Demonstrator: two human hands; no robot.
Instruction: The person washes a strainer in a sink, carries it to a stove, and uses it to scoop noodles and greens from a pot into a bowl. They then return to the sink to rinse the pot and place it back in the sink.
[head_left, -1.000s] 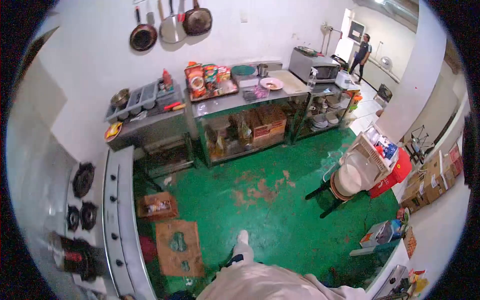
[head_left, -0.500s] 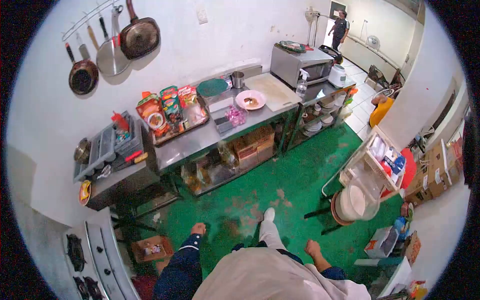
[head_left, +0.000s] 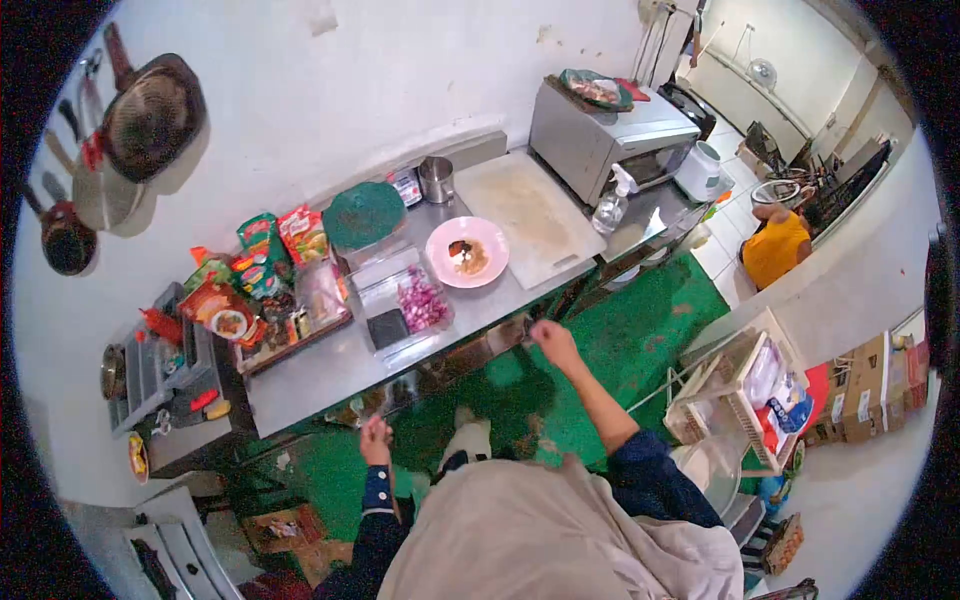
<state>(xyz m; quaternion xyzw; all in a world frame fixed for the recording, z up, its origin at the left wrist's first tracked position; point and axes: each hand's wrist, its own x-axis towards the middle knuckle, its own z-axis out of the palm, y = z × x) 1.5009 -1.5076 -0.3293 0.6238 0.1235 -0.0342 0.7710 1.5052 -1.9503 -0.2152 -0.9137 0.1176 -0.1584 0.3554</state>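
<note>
Indoors, we look over a steel desk (head_left: 300, 388) that runs along a white wall (head_left: 400, 85), above a green floor (head_left: 655, 345) with worn patches. Pans (head_left: 155, 115) hang at the upper left, a silver oven (head_left: 572, 135) stands toward the far end, and a spray bottle (head_left: 610, 208) is upright beside it. Past a doorway we see pale tiles and a person in yellow (head_left: 775, 250).

The clear container (head_left: 367, 290) sits on the desk near its front edge, chopped onion (head_left: 422, 302) on its right side and a dark block (head_left: 388, 328) in its near corner; it looks nearly square, so we read no firm long axis. Just beside it is the pink plate (head_left: 490, 272) — round, with brown and white seasoning. The cutting board (head_left: 512, 200) lies lengthwise across the desk, from wall side to front edge.

Our right hand (head_left: 553, 344) is just off the front edge, our left hand (head_left: 377, 440) lower, over the floor. Each grip looks loosely curled — too small for us to tell whether the fingers press together or hold something. The lower shelf is mostly hidden, and another person's figure is cut off at the top right.
</note>
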